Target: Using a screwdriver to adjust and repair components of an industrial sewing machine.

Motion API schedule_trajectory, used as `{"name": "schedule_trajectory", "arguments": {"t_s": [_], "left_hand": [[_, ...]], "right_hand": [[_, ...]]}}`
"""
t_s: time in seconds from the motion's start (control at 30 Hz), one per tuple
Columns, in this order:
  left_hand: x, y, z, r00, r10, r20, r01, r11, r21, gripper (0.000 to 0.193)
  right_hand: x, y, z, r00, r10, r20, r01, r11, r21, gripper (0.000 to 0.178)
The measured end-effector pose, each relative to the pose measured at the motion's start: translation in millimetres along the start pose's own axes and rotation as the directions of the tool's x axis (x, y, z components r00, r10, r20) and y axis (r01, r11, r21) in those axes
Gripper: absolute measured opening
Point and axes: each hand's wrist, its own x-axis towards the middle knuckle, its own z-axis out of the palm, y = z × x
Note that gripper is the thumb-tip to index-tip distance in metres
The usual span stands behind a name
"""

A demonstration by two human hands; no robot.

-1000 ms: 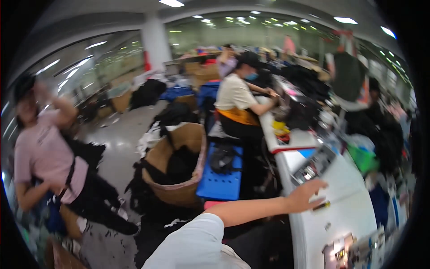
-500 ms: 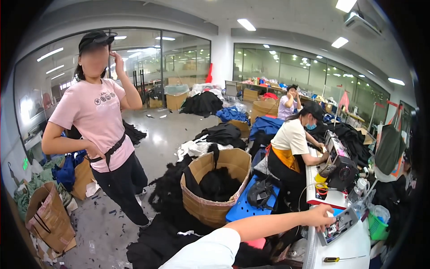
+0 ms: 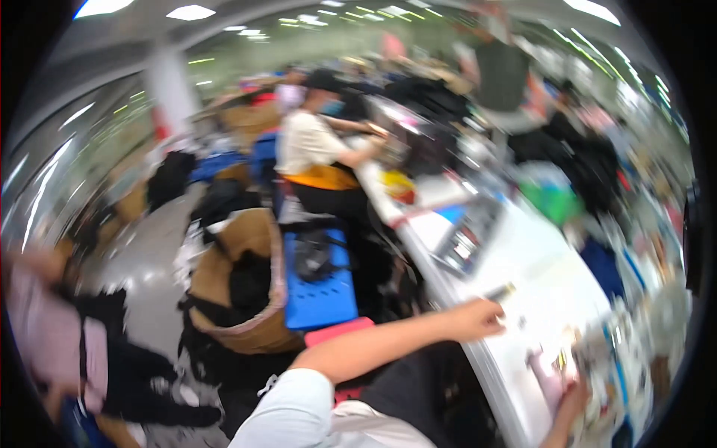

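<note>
My left arm stretches over the front edge of the white table (image 3: 541, 287). Its hand, my left hand (image 3: 478, 319), has its fingers curled together; anything inside them is hidden by blur. Just beyond it lies a screwdriver (image 3: 502, 292). Farther along is a grey tray (image 3: 469, 237) of small parts. At the lower right, my right hand (image 3: 572, 403) is beside the lit part of what looks like a sewing machine (image 3: 616, 366). Motion smears its fingers, and whether they touch the machine I cannot tell.
A large cardboard bin (image 3: 243, 340) with black cloth and a blue stool (image 3: 320, 295) stand left of the table. A co-worker in a cap (image 3: 310, 145) sits at the table's far end. Another person in pink (image 3: 56, 336) stands at the left. A green basket (image 3: 549, 198) is beyond the table.
The view has swung right and down, bringing more table, the machine and my right hand into sight. My left hand has left the tray and come nearer. The picture is now blurred.
</note>
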Motion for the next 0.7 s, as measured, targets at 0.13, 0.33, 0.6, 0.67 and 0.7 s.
{"name": "schedule_trajectory", "arguments": {"t_s": [0.13,0.33,0.6,0.67,0.7], "left_hand": [[11.9,7.9,34.4,1.000,0.020,-0.013,-0.020,1.000,-0.020,0.034],[51.3,37.9,76.6,0.997,0.032,0.075,-0.043,0.989,0.141,0.030],[97.4,55.2,155.7,0.985,0.111,0.133,-0.139,0.966,0.218,0.020],[100.0,47.3,165.9,0.984,0.119,0.131,-0.144,0.967,0.210,0.020],[100.8,43.9,171.4,0.984,0.147,0.102,-0.167,0.960,0.224,0.019]], "right_hand": [[-31.0,-34.7,25.6,0.997,-0.032,0.069,0.046,0.975,-0.216,0.029],[-53.9,-95.4,41.9,0.983,0.112,0.148,-0.110,0.994,-0.022,0.040],[-53.5,-88.1,23.6,0.965,0.117,0.236,-0.126,0.992,0.024,0.045],[-56.7,-93.6,27.4,0.962,0.122,0.243,-0.118,0.993,-0.030,0.042],[-56.8,-94.9,26.9,0.955,0.160,0.251,-0.151,0.987,-0.057,0.041]]}}
